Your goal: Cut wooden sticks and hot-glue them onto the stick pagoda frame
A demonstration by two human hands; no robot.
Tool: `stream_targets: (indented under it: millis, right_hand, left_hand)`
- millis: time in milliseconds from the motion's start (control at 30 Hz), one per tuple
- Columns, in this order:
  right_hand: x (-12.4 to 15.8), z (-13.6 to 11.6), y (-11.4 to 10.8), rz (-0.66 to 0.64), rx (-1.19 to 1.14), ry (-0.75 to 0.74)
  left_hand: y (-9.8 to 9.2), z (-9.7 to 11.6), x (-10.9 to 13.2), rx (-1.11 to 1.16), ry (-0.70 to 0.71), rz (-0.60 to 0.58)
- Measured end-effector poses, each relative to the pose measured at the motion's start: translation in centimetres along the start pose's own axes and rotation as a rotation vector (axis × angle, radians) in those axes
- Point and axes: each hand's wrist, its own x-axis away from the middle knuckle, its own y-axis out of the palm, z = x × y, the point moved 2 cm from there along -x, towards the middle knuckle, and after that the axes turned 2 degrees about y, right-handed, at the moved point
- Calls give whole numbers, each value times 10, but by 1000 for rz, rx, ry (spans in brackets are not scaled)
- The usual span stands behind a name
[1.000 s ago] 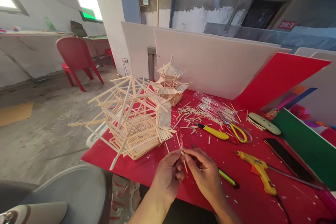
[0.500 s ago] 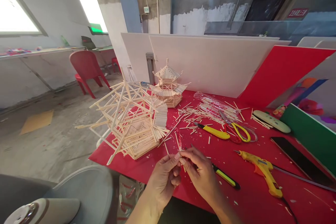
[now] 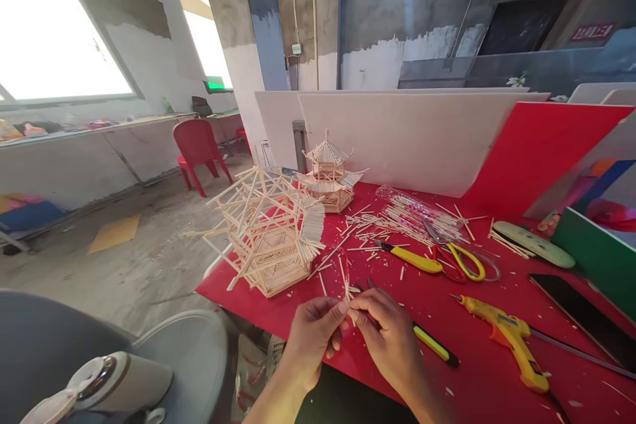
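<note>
Leftward and up the view is swung, while a thin stick (image 3: 347, 290) is still pinched by the left hand (image 3: 315, 332) and right hand (image 3: 389, 336) with closed fingers above the red desk (image 3: 477, 364), near an open-framed pavilion (image 3: 278, 258), so handling seems uninterrupted.

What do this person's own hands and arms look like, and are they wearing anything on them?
The left hand and right hand are bare, with no gloves. No ring, watch or bracelet shows. Both forearms are bare as far as the picture reaches, with no sleeves in view.
</note>
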Motion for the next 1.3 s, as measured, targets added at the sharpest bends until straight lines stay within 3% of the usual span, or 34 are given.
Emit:
stream_targets:
  millis: [133,367,567,800,1067,1300]
  right_hand:
    - [11,-7,2,62,20,-31]
    - [19,-20,-1,143,92,-158]
    - [13,-30,17,76,222,-157]
    - [-9,-22,41,-86,207,-42]
    - [-23,-20,52,-228,-55,195]
    - [-29,-17,62,-198,162,169]
  left_hand:
    - [-1,4,8,-84,81,-43]
    - [-3,3,19,-4,130,-102]
    - [-18,2,19,-4,173,-53]
    - [-38,-7,-7,-4,169,-13]
    - [-68,-14,-36,117,-109,-199]
    - [-65,-28,-44,187,-120,-209]
